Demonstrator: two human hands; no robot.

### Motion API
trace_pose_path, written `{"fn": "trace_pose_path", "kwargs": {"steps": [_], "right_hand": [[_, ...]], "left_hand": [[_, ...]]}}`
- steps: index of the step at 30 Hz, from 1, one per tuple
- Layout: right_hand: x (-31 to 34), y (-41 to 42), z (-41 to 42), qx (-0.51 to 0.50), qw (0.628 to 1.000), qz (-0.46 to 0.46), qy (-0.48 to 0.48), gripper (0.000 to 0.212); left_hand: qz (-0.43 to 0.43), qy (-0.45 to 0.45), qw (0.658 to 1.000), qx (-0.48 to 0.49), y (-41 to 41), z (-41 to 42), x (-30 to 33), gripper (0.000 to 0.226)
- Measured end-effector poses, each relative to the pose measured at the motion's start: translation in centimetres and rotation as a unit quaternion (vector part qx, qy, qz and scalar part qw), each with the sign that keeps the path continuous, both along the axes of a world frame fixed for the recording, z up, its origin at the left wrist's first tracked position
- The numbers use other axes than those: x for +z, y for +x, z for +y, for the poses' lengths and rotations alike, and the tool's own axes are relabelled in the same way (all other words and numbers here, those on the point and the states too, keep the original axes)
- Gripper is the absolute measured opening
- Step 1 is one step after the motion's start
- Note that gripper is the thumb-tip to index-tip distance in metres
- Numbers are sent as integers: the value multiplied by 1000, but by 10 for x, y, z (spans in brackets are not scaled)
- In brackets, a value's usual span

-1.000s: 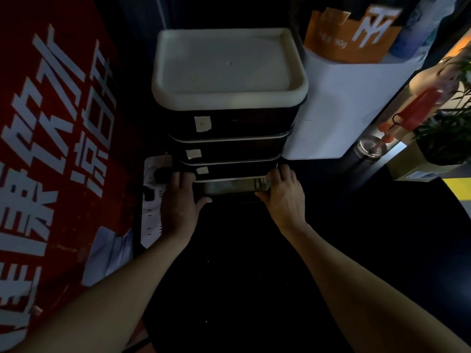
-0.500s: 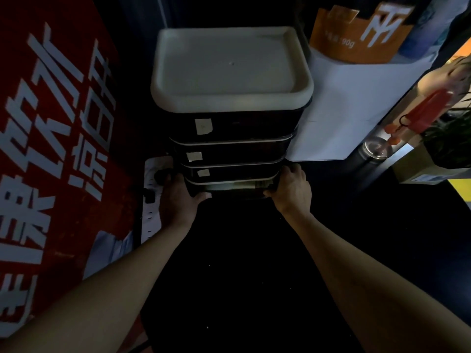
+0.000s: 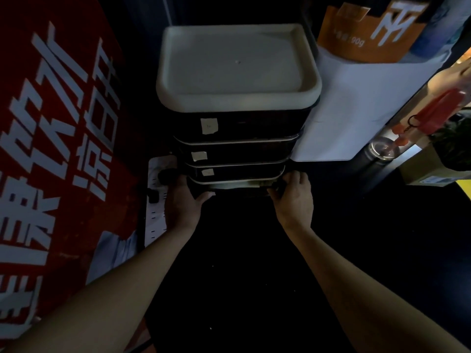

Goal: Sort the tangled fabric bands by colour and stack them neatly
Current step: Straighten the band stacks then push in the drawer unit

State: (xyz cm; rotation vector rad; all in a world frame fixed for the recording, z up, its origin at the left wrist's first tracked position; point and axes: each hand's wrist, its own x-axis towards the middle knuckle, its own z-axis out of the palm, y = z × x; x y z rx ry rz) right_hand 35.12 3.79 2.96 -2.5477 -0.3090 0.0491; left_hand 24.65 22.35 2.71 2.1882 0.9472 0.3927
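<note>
Oddly, no fabric bands in view yet; my guess is they sit in the bottom drawer (image 3: 237, 184), which is why both hands bracket it: left hand (image 3: 184, 203) curled round its left corner, right hand (image 3: 293, 197) gripping the right corner, evenly placed so it slides straight. Above the hands the drawer unit (image 3: 239, 128) shows four drawers, three paper labels and one white lid (image 3: 237, 67). Left of the left hand: one power strip (image 3: 158, 200), then a red banner (image 3: 58, 154); the worktop (image 3: 229, 276) toward the wrists is dark.
</note>
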Motion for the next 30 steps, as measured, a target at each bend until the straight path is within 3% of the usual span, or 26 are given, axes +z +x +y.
{"fn": "trace_pose_path", "kwargs": {"steps": [4,7,10,14,20,27,30], "right_hand": [[-4,-8,-5,92,991,-94,-5,25],[-4,-7,-1,139,983,-122,1,16],[-4,-7,1,162,980,-111,2,19],[-4,-9,-5,177,980,-95,3,14],[-6,-16,-23,180,979,-92,-5,4],[2,-15,-16,233,958,-154,-69,37],[3,-16,-14,249,953,-155,-75,51]], "left_hand": [[-17,7,1000,16,-4,-6,-2,51],[-26,63,998,4,-10,-15,0,37],[-1,156,982,-104,-12,-24,2,30],[17,198,944,-264,-7,-37,5,42],[80,255,900,-345,-6,-42,-2,56],[112,239,897,-354,-3,-38,-4,38],[172,196,892,-369,-3,-39,9,86]]}}
